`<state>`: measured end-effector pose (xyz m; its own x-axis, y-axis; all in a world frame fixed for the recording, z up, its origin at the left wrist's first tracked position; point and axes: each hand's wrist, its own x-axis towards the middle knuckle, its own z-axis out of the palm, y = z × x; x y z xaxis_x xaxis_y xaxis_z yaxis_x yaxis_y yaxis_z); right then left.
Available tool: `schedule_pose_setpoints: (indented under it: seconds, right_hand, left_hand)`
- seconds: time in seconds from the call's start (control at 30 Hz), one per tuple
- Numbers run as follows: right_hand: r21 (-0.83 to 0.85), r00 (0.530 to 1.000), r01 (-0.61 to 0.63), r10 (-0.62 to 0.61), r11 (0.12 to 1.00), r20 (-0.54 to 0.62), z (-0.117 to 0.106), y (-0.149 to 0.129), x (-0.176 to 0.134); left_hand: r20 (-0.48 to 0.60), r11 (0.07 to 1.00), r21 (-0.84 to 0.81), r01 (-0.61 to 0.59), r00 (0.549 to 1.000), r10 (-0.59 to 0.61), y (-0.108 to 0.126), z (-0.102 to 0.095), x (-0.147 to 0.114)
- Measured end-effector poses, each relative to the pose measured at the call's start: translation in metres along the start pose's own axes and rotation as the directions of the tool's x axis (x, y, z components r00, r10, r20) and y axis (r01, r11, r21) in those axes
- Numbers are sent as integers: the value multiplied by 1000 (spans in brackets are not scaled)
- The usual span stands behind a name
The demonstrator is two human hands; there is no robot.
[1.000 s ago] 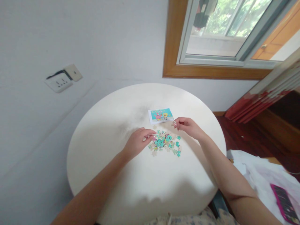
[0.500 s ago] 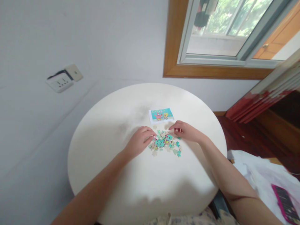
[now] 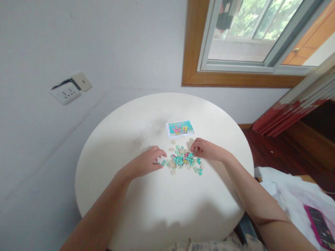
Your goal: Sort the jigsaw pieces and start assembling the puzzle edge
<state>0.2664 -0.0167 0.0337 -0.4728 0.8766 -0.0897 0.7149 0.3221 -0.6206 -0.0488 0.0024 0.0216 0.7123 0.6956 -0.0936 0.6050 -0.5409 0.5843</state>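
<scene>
A loose pile of jigsaw puzzle pieces [image 3: 180, 160], teal, beige and multicoloured, lies spread on the white round table [image 3: 110, 139]. At the pile's left edge is my left hand [image 3: 148, 162], its thumb and fingers apart. A teal puzzle piece [image 3: 164, 162] lies by its fingertips. My right hand [image 3: 206, 149] rests at the upper right of the pile with fingers curled and pressed together; whatever is between its fingertips is hidden. Just beyond the pile lies a picture card [image 3: 180, 129] showing a pink and a yellow cartoon figure on teal.
A wall with a socket [image 3: 66, 92] rises behind the table at left, and a wood-framed window [image 3: 235, 66] at right. Right of the table, a phone in a pink case [image 3: 319, 225] lies on white plastic [image 3: 274, 181]. A red and white curtain [image 3: 285, 115] hangs beyond.
My left hand has moved left and slightly nearer, off the pile, and its fingers have spread. A teal piece now lies at the pile's left edge. My right hand has shifted slightly right and nearer.
</scene>
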Motion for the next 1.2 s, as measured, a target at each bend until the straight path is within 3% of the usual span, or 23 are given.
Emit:
schedule_pose_setpoints:
  seconds: [0.23,0.43,0.6,0.73,0.9,1.07,1.2]
  right_hand:
    - [-6,1000,-21,21,1000,-2,-4,-11,-1]
    - [-90,981,87,-101,992,-166,3,-18,2]
    - [-55,977,207,-209,977,-33,2,-17,-3]
    - [-98,985,113,-124,989,-122,4,-13,-1]
    - [-262,980,4,-55,965,-190,27,-13,13]
    - [-204,980,-52,10,978,-199,40,-22,19]
    - [-170,980,-17,-17,985,-196,40,-26,20]
  left_hand:
    - [-83,998,-3,-58,995,58,9,12,5]
    - [-162,999,-24,-42,986,37,16,14,11]
    - [-300,1000,-7,-7,954,4,17,13,17]
    - [-375,995,89,-39,924,70,15,20,21]
    - [-412,980,200,9,908,76,14,30,29]
    - [-405,969,247,26,911,79,16,36,34]
    - [-402,967,253,26,912,81,19,37,34]
